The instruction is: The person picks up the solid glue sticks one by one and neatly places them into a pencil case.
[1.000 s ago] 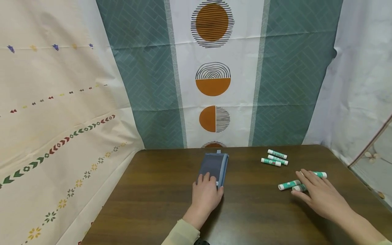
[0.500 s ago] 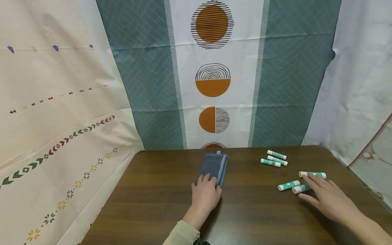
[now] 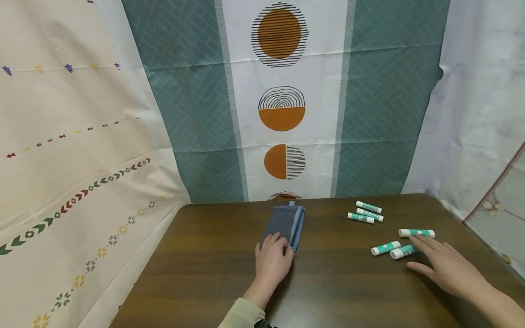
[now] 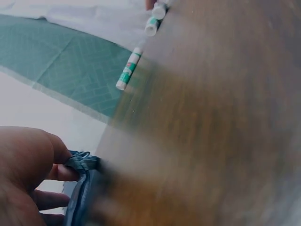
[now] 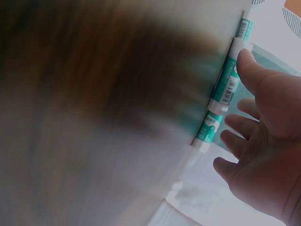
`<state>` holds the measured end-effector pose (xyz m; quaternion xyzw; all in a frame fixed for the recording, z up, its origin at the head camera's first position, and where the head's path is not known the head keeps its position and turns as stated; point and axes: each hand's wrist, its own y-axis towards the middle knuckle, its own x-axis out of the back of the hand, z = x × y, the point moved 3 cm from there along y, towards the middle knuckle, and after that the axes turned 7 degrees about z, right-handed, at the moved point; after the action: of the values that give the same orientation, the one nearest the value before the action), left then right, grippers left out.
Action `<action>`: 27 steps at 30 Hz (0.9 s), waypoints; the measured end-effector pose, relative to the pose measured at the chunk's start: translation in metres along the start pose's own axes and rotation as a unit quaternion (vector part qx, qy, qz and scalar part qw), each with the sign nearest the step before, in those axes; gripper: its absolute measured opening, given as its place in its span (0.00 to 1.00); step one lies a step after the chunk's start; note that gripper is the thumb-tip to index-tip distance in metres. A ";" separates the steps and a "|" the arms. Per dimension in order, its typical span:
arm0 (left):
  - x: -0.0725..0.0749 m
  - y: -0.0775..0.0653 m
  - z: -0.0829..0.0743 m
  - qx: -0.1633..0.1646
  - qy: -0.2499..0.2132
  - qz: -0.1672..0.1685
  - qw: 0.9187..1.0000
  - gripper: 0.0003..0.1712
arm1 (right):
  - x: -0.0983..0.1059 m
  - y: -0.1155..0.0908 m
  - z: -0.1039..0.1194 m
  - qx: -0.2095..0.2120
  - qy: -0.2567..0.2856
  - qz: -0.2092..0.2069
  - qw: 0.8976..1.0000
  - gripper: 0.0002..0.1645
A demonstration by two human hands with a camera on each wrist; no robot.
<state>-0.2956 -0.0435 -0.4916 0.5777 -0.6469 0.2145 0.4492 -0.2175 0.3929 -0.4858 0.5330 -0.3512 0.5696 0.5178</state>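
Observation:
A flat blue zippered pouch (image 3: 283, 221) lies at the middle of the table. My left hand (image 3: 272, 259) is at its near end, with thumb and index finger pinching the zipper end (image 4: 83, 162) at the corner in the left wrist view. At the right, my right hand (image 3: 449, 269) hovers with fingers extended and thumb spread, holding nothing. Its fingertips overlap two green-and-white glue sticks, a far one (image 3: 417, 233) and a nearer one (image 3: 404, 252). Beside them lies another glue stick (image 3: 385, 248). The right wrist view shows a glue stick (image 5: 225, 87) beyond the thumb.
Farther back on the brown wooden table (image 3: 197, 255) is a cluster of three more glue sticks (image 3: 361, 217). A patterned cloth (image 3: 197, 118) hangs along the back edge. Cream cloth (image 3: 82, 182) drapes the left side and a pale one (image 3: 471, 136) the right.
My left hand's fingers have shifted from lying on the pouch to pinching its zipper corner. My right hand has drawn slightly right and back, uncovering more of the glue sticks.

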 end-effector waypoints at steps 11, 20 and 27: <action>-0.006 -0.002 0.000 -0.017 -0.032 -0.053 0.998 0.09 | 0.003 -0.003 -0.012 -0.010 -0.019 0.011 1.000 0.45; -0.009 0.000 0.001 -0.028 -0.057 -0.079 0.995 0.11 | 0.003 -0.002 -0.017 -0.032 -0.030 0.037 0.998 0.44; -0.010 0.001 0.004 -0.028 -0.070 -0.084 0.994 0.11 | 0.003 -0.001 -0.018 -0.045 -0.026 0.044 0.998 0.42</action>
<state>-0.2983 -0.0409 -0.5019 0.6308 -0.6319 0.1172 0.4348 -0.2209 0.4108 -0.4866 0.5075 -0.4129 0.5616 0.5064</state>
